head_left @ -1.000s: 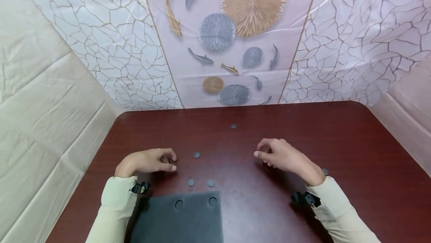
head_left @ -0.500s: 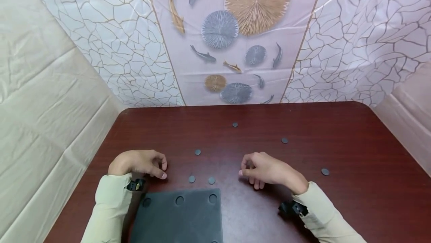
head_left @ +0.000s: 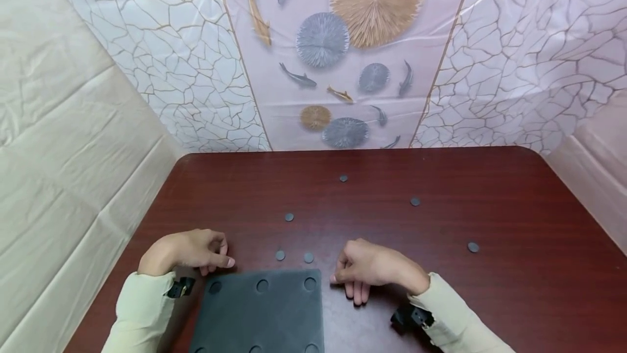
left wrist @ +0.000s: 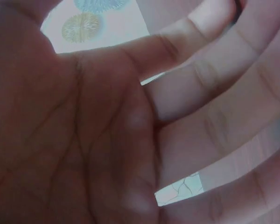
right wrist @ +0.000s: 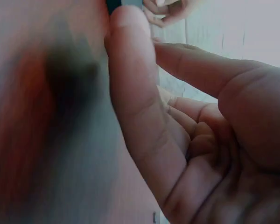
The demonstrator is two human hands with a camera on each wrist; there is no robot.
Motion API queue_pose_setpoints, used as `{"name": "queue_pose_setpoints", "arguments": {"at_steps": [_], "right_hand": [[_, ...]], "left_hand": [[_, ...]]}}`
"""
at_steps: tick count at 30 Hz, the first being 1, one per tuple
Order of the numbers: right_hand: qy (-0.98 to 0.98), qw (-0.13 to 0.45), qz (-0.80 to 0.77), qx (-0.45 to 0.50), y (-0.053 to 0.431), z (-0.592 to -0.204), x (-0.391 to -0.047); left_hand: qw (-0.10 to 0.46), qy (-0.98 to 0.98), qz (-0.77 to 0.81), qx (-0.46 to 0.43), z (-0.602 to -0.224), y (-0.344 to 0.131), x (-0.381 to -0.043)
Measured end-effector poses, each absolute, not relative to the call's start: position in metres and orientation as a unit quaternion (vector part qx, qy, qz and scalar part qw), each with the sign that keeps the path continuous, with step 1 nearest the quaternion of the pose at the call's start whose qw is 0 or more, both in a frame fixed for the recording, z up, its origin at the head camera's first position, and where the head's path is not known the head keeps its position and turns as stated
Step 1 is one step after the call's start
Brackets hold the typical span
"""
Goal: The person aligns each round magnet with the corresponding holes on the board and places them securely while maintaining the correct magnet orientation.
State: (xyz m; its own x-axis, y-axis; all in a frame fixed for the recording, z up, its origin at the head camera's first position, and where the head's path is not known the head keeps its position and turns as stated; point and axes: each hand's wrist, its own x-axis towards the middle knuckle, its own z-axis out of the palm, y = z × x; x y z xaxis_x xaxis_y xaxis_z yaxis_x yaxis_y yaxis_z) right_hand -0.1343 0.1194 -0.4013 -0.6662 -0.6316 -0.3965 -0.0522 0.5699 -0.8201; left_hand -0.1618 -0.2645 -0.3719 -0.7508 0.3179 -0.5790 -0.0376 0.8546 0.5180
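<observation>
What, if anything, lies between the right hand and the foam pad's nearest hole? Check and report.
Nothing visible. The right hand sits just right of the dark foam pad, and the top-right hole lies close to its fingertips with only bare pad edge between. The two nearest discs lie beyond the pad, out of that path.

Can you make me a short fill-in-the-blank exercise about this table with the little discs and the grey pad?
1. The dark grey foam pad has round ____ cut into it.
2. Loose on the table lie ____ small grey discs, the farthest one near the back edge.
3. The table top is dark ____ in colour.
4. The right hand rests beside the pad's ____ edge, the left hand at its far left corner.

Missing words: holes; six; red-brown; right
</observation>
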Motion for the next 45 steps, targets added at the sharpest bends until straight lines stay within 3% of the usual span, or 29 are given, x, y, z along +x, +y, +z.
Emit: {"name": "queue_pose_setpoints", "arguments": {"at_steps": [6,14,23,31,45], "right_hand": [[0.795,0.393,-0.412,-0.208,0.106,-0.406,-0.122],[0.759,0.39,-0.496,-0.16,0.093,-0.418,-0.101],[0.749,0.353,-0.539,-0.153,0.083,-0.428,-0.08],[0.782,0.323,-0.514,-0.14,0.08,-0.43,-0.072],[0.824,0.228,-0.499,-0.144,0.086,-0.422,-0.07]], "left_hand": [[0.316,0.922,0.211,0.081,-0.373,-0.274,-0.144],[0.303,0.919,0.241,0.072,-0.378,-0.286,-0.114],[0.312,0.907,0.275,0.062,-0.388,-0.3,-0.084],[0.27,0.939,0.214,0.005,-0.395,-0.278,-0.089],[0.22,0.958,0.181,0.031,-0.389,-0.256,-0.095]]}}
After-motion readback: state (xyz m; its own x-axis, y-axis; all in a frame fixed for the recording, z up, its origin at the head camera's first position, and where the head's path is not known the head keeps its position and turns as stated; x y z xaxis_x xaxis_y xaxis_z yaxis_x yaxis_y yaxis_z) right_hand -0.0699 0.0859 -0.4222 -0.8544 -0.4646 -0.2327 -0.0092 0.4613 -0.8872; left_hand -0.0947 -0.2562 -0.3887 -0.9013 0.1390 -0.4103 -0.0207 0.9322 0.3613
